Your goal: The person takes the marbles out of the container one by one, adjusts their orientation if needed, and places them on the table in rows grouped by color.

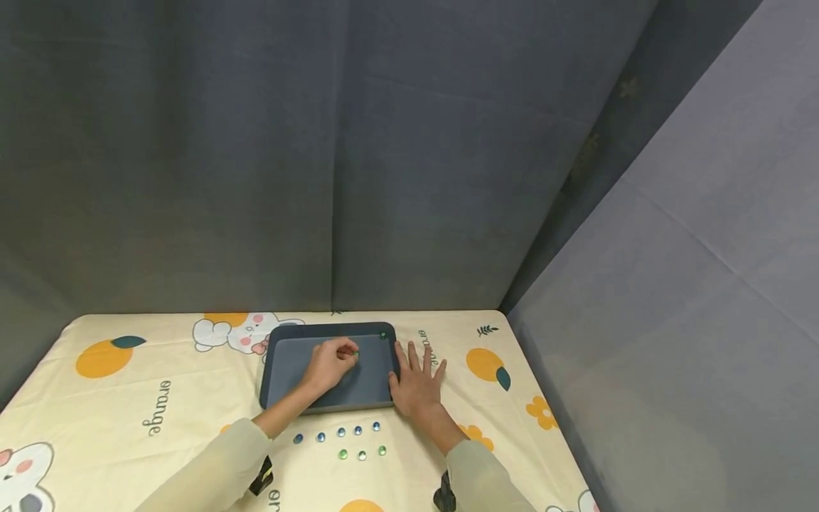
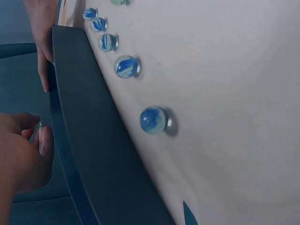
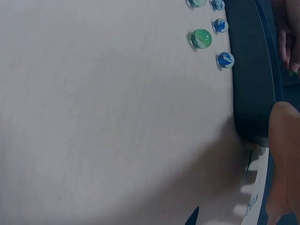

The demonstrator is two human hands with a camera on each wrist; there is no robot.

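My left hand [image 1: 331, 366] is over the dark grey rectangular tray [image 1: 291, 387], pinching a green glass marble [image 2: 39, 125] between thumb and fingertips. Spread fingers of my right hand [image 1: 417, 387] rest against the tray's right rim. Inside the tray, at its far right corner, lies another green marble [image 1: 383, 335]. On the cloth in front of the tray several blue-swirled marbles [image 1: 341, 432] form a row. Nearer to me, three green marbles [image 1: 343, 454] make a shorter row. The left wrist view shows one blue marble [image 2: 153, 120] close up beside the tray wall.
A cream tablecloth [image 1: 211, 398] printed with oranges, flowers and rabbits covers the table. Dark grey curtain [image 1: 256, 178] hangs behind it, and a lighter grey panel [image 1: 691, 320] stands along the right side.
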